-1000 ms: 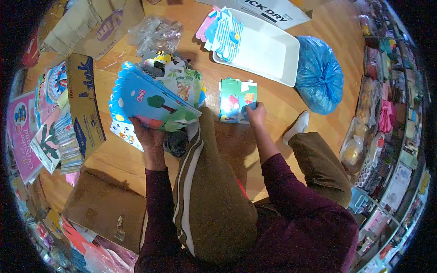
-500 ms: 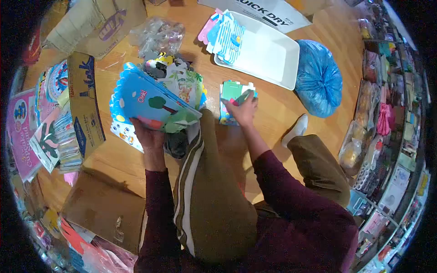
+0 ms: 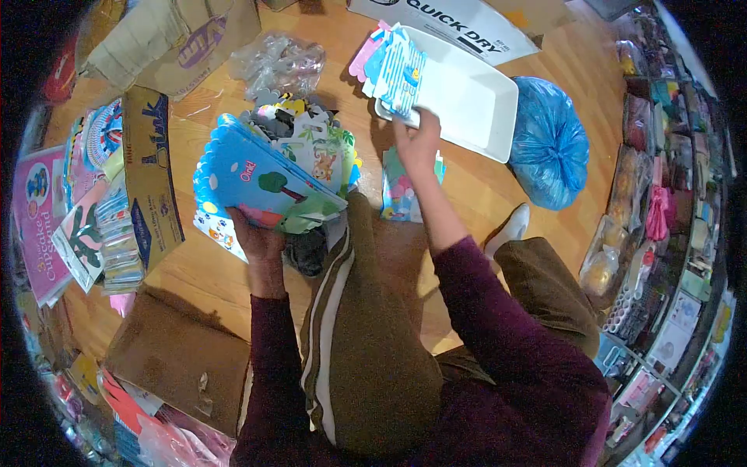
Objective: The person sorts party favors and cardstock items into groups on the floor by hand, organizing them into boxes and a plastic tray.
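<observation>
Right hand has moved up to the striped cutouts.

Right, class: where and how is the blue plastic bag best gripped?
Probably by the gathered neck of the blue plastic bag, from above: the folds draw together there, facing up, while the bulging sides offer little to pinch. The white tray sits right beside it, so reach in from the other side.

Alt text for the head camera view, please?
A person's left hand holds blue cards; the right hand is at striped cards on the edge of a white tray. A blue bag sits beside it on wooden floor.
</observation>
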Action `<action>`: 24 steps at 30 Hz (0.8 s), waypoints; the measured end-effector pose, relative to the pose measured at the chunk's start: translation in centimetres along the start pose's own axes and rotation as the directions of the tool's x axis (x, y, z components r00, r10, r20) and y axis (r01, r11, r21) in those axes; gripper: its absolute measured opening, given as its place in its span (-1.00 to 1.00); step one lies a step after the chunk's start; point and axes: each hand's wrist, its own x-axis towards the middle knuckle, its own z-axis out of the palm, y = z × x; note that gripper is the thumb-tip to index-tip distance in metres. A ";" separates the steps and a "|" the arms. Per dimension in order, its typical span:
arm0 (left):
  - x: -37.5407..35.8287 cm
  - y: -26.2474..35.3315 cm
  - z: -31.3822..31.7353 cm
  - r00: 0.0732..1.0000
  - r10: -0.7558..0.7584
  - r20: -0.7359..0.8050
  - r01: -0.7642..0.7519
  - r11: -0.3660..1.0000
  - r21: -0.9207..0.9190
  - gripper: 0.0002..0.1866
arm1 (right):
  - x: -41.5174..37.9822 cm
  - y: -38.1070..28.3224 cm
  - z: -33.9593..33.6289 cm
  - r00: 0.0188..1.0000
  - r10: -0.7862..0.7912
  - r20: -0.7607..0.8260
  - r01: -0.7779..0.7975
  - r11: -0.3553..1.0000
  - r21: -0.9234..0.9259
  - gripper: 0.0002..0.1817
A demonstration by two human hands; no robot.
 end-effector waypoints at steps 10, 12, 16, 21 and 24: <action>-0.4 0.5 0.7 0.988 0.038 -0.150 -0.029 0.997 0.065 -0.35 | 8.2 1.2 5.7 0.873 0.419 0.249 -0.412 0.908 -0.082 0.07; -0.6 0.7 0.5 0.987 0.062 -0.149 -0.039 0.988 0.151 -0.34 | 7.9 1.5 6.1 0.858 0.444 0.259 -0.441 0.895 -0.074 0.07; -0.5 1.1 0.2 0.997 0.050 -0.065 -0.043 0.995 0.094 -0.31 | 7.8 1.9 6.3 0.851 0.438 0.291 -0.434 0.897 -0.082 0.01; -0.3 0.6 -0.3 0.998 0.058 -0.031 -0.056 0.997 0.060 -0.29 | 7.9 1.6 5.5 0.881 0.354 0.315 -0.338 0.935 -0.106 -0.10; -0.3 0.4 -0.7 0.998 0.016 -0.057 -0.014 0.999 0.031 -0.30 | 8.1 1.2 4.9 0.880 0.328 0.343 -0.309 0.945 -0.111 -0.17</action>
